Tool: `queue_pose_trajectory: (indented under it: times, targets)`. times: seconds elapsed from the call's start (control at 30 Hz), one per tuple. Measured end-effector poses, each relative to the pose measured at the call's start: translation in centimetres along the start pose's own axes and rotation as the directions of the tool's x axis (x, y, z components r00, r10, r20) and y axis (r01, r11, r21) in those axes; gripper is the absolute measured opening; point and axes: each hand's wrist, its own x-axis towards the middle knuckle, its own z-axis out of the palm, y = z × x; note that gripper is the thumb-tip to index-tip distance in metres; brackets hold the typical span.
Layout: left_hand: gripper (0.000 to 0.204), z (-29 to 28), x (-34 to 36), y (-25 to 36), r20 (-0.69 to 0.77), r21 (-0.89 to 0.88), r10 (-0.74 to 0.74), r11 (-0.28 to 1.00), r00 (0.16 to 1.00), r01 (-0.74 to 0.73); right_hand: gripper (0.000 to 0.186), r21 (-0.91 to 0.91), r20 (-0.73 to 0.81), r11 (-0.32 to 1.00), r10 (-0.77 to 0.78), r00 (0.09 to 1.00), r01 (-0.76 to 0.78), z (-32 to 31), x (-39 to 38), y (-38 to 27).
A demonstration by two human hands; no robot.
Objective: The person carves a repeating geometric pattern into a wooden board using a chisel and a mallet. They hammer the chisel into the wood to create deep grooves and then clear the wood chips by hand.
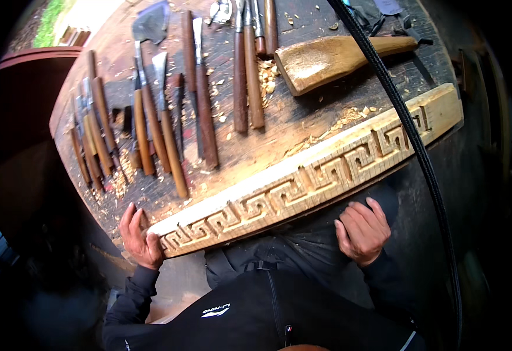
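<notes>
A long pale wooden board (pixel 279 196) with a carved meander pattern lies slantwise along the near edge of the table, its right end farther away. At its left end is my left hand (pixel 141 240), the thumb against the board's end and the fingers stretched out beside it over the tabletop. My right hand (pixel 364 231) hovers below the board's middle-right part, near my dark trousers. Its fingers are loosely bent and apart, with nothing visible in them, and it does not touch the board.
Several wooden-handled chisels (pixel 171 155) lie in rows across the worn round table (pixel 256 149). Beyond the board rests a wooden mallet (pixel 326 61), its handle to the right. Wood shavings (pixel 267 79) are scattered about. A black braided cable (pixel 425 164) hangs across the view at right.
</notes>
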Motion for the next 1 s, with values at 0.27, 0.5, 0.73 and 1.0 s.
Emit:
queue_pose_trajectory:
  times: [0.27, 0.5, 0.73, 1.0]
  targets:
    - [0.079, -0.8, -0.4, -0.4, 0.081, -0.005, -0.049, 0.999, 0.996, 0.049, 0.013, 0.062, 0.198, 0.988, 0.126, 0.972, -0.141, -3.4, -2.9, 0.1]
    - [0.079, -0.7, -0.1, -0.3, 0.075, -0.013, -0.036, 0.999, 0.997, 0.037, 0.016, 0.168, 0.278, 0.96, 0.173, 0.945, -0.226, -5.0, -2.2, -1.3]
    - [0.072, -0.9, -0.3, -0.5, 0.057, -0.021, -0.029, 0.999, 0.998, 0.03, 0.013, 0.248, 0.305, 0.95, 0.109, 0.946, -0.189, -6.2, -0.3, -1.5]
    - [0.065, -0.5, -0.5, -0.7, 0.03, -0.053, -0.05, 0.997, 0.998, 0.051, 0.005, 0.335, 0.29, 0.922, 0.094, 0.953, -0.193, -6.5, 0.5, -1.5]
